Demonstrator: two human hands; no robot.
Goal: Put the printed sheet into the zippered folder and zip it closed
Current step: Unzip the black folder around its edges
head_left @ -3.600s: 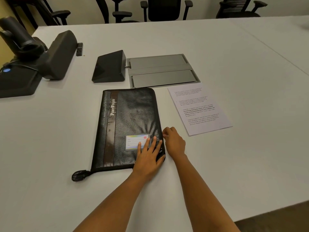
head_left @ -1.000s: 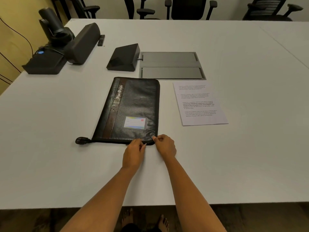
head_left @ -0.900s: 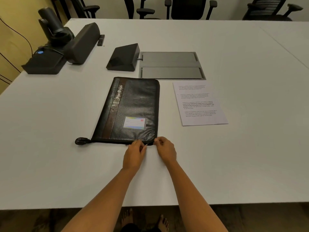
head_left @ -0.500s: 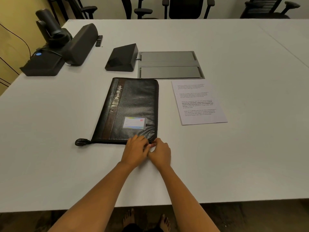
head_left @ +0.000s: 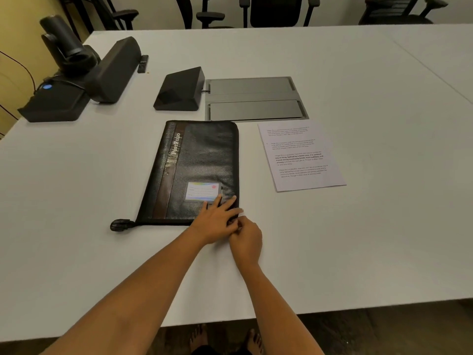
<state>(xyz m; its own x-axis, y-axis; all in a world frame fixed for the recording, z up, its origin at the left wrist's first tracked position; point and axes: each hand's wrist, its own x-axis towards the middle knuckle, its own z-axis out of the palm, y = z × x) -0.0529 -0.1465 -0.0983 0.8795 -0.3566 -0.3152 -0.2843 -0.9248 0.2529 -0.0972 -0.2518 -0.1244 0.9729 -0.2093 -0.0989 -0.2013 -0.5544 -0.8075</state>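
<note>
A black zippered folder marked "Portfolio" lies flat and closed on the white table, with a small label card near its front right. My left hand rests flat, fingers spread, on the folder's near right corner. My right hand sits just beside that corner with its fingers curled at the folder's edge; the left hand hides what they pinch. The printed sheet lies flat on the table to the right of the folder, apart from both hands.
A black strap loop sticks out at the folder's near left corner. Behind the folder are a black wedge-shaped device, a grey recessed panel, and at far left a speaker bar and camera. Office chairs stand beyond the table.
My left hand slid forward from the folder's front edge onto its near right corner and flattened. My right hand moved in close against it.
</note>
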